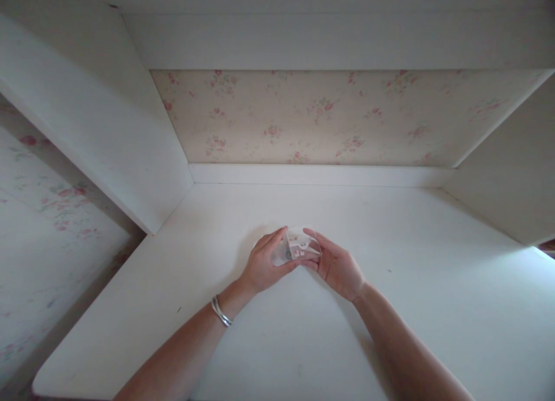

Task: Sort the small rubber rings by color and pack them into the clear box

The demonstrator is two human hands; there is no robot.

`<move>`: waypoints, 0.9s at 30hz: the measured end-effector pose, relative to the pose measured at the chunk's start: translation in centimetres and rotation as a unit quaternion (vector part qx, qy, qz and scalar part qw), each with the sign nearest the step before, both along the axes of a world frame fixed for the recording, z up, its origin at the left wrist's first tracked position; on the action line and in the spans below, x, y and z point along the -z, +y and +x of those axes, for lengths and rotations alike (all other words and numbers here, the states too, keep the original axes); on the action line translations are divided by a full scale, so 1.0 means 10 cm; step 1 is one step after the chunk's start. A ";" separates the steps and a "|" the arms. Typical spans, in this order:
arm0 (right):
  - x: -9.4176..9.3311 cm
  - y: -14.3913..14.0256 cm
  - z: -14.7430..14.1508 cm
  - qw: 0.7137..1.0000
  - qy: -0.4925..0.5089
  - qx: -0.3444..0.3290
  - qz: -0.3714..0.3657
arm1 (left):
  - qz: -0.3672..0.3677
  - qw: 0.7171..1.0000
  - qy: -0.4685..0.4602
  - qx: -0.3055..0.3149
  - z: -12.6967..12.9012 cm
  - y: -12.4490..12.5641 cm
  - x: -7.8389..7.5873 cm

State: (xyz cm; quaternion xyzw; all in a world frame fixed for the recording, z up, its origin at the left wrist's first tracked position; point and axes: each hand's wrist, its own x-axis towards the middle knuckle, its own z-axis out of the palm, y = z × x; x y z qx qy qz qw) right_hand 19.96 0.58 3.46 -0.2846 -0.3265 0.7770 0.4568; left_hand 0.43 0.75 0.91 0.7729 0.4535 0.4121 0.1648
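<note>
Nearest you: both forearms reach forward over a white desk surface. A silver bangle sits on your left wrist.

Your left hand curls around the left side of a small clear plastic item, index finger laid along its top edge, thumb under it. Your right hand meets it from the right, fingertips pinching its right edge. Both hands are closed on the item, held just above the desk near its middle. The item is see-through with small white marks inside; what it is, cannot tell.

Beyond the hands: a low white ledge runs along the back of the desk. Above that, floral wallpaper. White side panels frame the alcove left and right.
</note>
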 end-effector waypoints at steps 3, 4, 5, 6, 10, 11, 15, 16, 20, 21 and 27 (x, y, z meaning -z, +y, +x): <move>0.04 0.02 0.01 0.997 -0.041 0.065 0.029 | 0.008 1.000 -0.004 0.003 -0.02 0.02 -0.01; 0.05 0.03 0.02 0.995 -0.057 0.080 0.034 | 0.008 1.000 -0.006 0.008 -0.03 0.02 -0.01; 0.06 0.03 0.02 0.992 -0.072 0.093 0.037 | 0.006 1.000 -0.008 0.014 -0.03 0.02 -0.01; 0.08 0.03 0.02 0.990 -0.088 0.105 0.038 | 0.004 1.000 -0.009 0.018 -0.03 0.02 -0.01; 0.14 0.05 0.00 0.976 -0.154 0.150 0.046 | -0.003 1.000 -0.009 0.017 -0.03 0.03 0.00; 0.16 0.05 -0.01 0.972 -0.169 0.154 0.050 | -0.005 1.000 -0.009 0.013 -0.03 0.03 0.01; 0.21 0.09 -0.03 0.963 -0.216 0.151 0.050 | -0.029 0.999 -0.011 0.010 -0.04 0.07 0.08; 0.22 0.10 -0.03 0.962 -0.225 0.150 0.047 | -0.039 0.999 -0.012 0.014 -0.04 0.09 0.10; 0.25 0.11 -0.01 0.948 -0.281 0.139 0.055 | -0.074 0.997 -0.014 0.022 -0.06 0.13 0.15; 0.26 0.12 0.01 0.938 -0.309 0.139 0.068 | -0.082 0.996 -0.016 0.023 -0.06 0.13 0.15; 0.41 0.17 0.05 0.855 -0.461 0.166 0.171 | -0.116 0.992 -0.019 0.034 -0.07 0.13 0.15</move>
